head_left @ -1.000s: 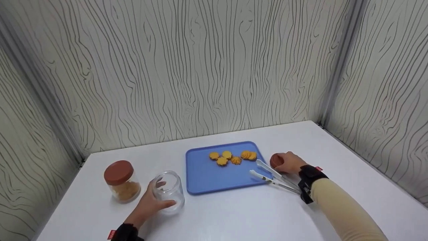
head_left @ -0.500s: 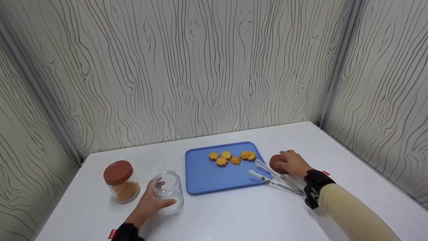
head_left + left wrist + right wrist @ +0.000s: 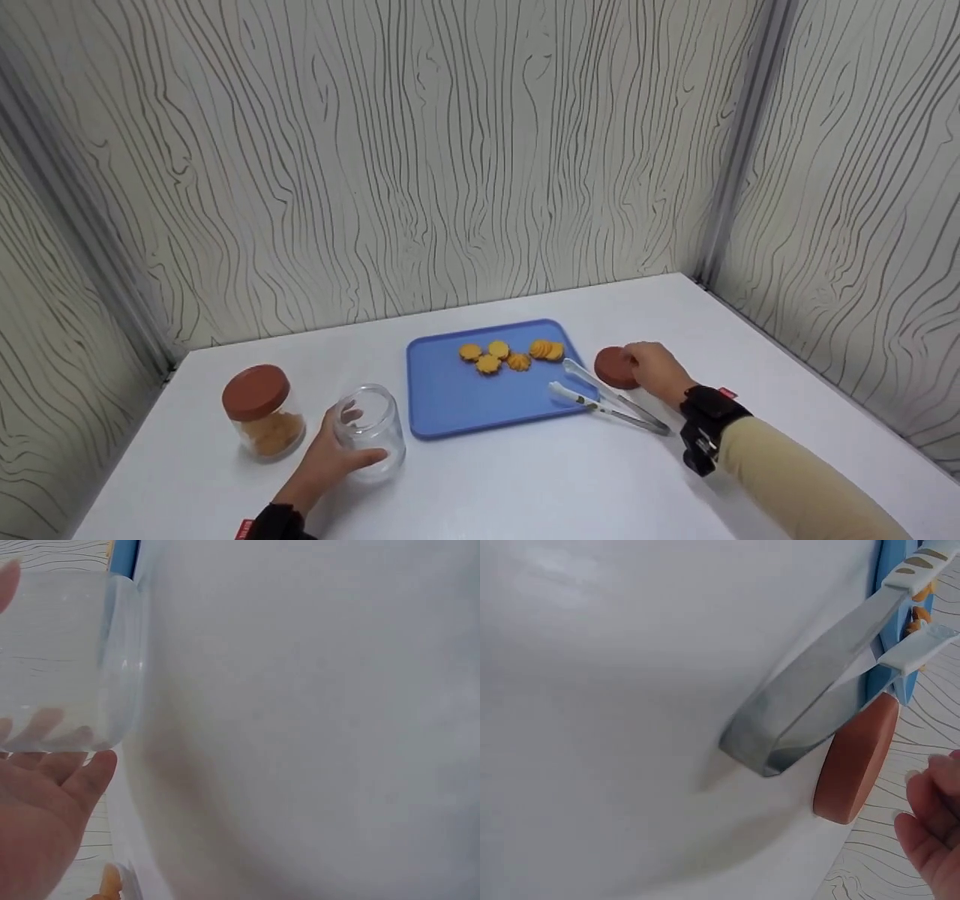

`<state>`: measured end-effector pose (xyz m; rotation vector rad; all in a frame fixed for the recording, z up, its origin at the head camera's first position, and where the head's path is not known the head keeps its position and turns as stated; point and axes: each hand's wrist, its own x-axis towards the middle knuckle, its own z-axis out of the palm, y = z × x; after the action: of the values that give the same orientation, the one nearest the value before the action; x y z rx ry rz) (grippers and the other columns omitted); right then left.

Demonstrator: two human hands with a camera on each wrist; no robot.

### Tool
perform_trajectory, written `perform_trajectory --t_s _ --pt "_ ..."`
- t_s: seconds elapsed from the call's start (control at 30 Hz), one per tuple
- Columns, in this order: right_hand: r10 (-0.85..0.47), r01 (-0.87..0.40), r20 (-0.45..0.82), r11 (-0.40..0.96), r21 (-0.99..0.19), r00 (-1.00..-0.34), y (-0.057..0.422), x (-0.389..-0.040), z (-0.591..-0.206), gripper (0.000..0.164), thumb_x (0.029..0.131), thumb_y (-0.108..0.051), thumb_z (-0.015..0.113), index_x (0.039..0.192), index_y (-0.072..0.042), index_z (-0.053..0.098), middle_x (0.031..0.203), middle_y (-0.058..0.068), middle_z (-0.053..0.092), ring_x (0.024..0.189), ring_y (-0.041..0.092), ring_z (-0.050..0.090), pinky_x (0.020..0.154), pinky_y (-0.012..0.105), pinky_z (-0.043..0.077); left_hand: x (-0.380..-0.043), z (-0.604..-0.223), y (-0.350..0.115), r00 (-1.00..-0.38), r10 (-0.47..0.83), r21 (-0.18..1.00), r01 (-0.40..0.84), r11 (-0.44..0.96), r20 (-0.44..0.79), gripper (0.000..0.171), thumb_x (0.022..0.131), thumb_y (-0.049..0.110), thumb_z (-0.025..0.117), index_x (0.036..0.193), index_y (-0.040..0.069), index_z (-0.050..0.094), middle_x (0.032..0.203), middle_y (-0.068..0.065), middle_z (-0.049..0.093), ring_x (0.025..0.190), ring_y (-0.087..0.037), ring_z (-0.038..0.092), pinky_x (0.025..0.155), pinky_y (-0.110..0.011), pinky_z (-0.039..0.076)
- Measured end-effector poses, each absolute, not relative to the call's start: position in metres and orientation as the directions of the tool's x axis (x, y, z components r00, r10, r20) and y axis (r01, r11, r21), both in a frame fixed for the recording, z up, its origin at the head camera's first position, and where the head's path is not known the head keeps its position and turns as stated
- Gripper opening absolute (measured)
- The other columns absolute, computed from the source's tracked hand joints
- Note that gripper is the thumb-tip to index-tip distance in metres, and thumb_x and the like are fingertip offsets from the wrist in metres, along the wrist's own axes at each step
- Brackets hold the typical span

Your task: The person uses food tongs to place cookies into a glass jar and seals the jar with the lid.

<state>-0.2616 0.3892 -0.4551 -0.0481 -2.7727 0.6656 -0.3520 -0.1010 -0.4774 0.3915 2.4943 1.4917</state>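
Observation:
My left hand (image 3: 324, 456) grips a clear, lidless jar (image 3: 388, 424), thumb and fingers on opposite sides. The jar stands upright on the white table with nothing inside; its base shows close in the left wrist view. A reddish-brown round lid (image 3: 613, 367) lies flat right of the blue tray. My right hand (image 3: 661, 370) hovers at the lid's right edge, fingers loosely bent; the right wrist view shows the fingertips (image 3: 915, 829) apart from the lid. Metal tongs (image 3: 810, 682) with white patterned ends lie in front of the lid, their tips over the tray.
On the blue tray (image 3: 450, 401) sit several golden cookies (image 3: 498, 349) along its back half. Left of my left hand stands a second jar (image 3: 259, 394), capped with a reddish-brown lid and partly filled with cookies. Wood-patterned panels (image 3: 420, 150) rise behind the table and at both sides.
The lid was tilted in my right hand; it now lies flat and the hand has let go and drawn back a little. My left hand still holds the jar. The head view shifted slightly.

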Motion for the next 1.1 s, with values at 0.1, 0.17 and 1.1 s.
perform_trajectory --t_s 0.1,0.17,1.1 --pt "0.088 -0.046 0.267 0.887 -0.46 -0.96 0.388 -0.258 -0.457 0.009 0.089 0.006 0.061 0.093 0.005 0.069 0.087 0.013 0.067 0.08 0.025 0.06 0.069 0.04 0.05 -0.352 -0.478 -0.102 -0.94 0.339 0.889 0.127 0.44 -0.034 0.107 0.069 0.03 0.089 0.146 -0.003 0.023 0.144 -0.026 0.04 0.134 -0.044 0.034 0.108 -0.061 0.026" --pt "0.066 -0.067 0.271 0.888 -0.454 -0.96 0.386 -0.255 -0.459 0.006 0.09 0.0 0.063 0.089 0.003 0.068 0.081 0.008 0.066 0.073 0.019 0.057 0.064 0.034 0.047 -0.352 -0.478 -0.103 -0.938 0.344 0.889 0.134 0.437 -0.028 0.107 0.069 0.03 0.089 0.146 -0.003 0.023 0.143 -0.027 0.04 0.134 -0.044 0.034 0.108 -0.061 0.027" --pt "0.064 0.024 0.061 0.858 -0.513 -0.996 0.366 -0.24 -0.483 0.028 0.079 -0.021 0.079 0.092 -0.004 0.061 0.071 -0.002 0.045 0.067 0.016 0.044 0.061 0.031 0.035 -0.351 -0.477 -0.103 -0.936 0.352 0.887 0.141 0.439 -0.025 0.108 0.069 0.032 0.088 0.146 -0.004 0.021 0.146 -0.027 0.037 0.136 -0.045 0.03 0.108 -0.061 0.025"
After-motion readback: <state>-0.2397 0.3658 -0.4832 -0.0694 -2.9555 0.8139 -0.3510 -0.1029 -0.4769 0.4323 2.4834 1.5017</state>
